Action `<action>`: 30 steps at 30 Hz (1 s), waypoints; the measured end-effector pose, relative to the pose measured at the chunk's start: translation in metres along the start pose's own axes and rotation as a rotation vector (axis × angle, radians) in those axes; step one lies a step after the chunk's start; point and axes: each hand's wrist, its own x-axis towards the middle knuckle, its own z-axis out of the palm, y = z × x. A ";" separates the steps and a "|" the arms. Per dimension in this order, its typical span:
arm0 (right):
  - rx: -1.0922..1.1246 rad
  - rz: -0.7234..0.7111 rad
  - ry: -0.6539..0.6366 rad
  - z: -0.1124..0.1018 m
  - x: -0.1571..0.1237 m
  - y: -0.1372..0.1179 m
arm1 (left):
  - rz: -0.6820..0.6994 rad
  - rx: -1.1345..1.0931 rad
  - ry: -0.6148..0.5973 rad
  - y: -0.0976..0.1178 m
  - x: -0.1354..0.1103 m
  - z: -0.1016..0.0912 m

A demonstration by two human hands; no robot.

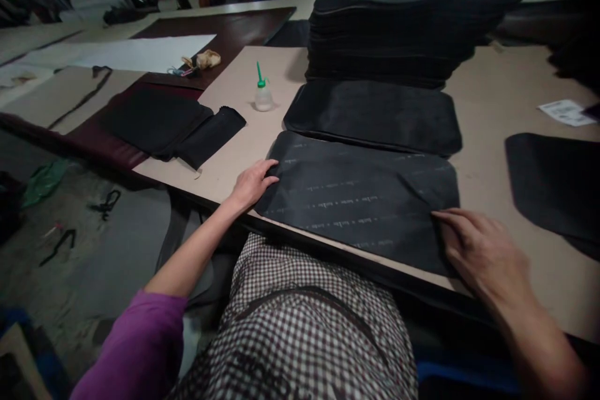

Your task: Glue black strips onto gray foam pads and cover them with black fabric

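A black cut fabric panel (356, 200) with faint dashed chalk lines lies flat at the near edge of the table (244, 94). My left hand (252, 184) rests on its left edge, fingers curled over the border. My right hand (478, 250) lies flat on its right end, fingers stretched out and pressed on the cloth. A second black panel (375, 115) lies just behind it.
A tall stack of black panels (407, 25) stands behind. A small squeeze bottle with a green nozzle (263, 94) stands left of them. Folded black cloth (178, 128) lies at left, another black piece (557, 187) at right, a paper slip (565, 111) beyond.
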 end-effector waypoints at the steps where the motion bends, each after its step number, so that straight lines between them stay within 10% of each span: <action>1: 0.007 -0.001 0.001 0.000 0.000 0.000 | -0.008 0.024 0.004 0.001 0.000 0.000; 10: 0.030 0.001 0.015 0.002 -0.002 -0.001 | 0.004 0.172 0.210 0.003 -0.001 -0.009; 18: 0.127 0.009 0.011 0.009 -0.005 0.011 | 0.343 0.157 -0.269 0.070 0.013 0.033; 30: 0.376 0.250 0.132 -0.022 0.008 -0.008 | 0.386 0.336 -0.136 0.034 0.025 0.056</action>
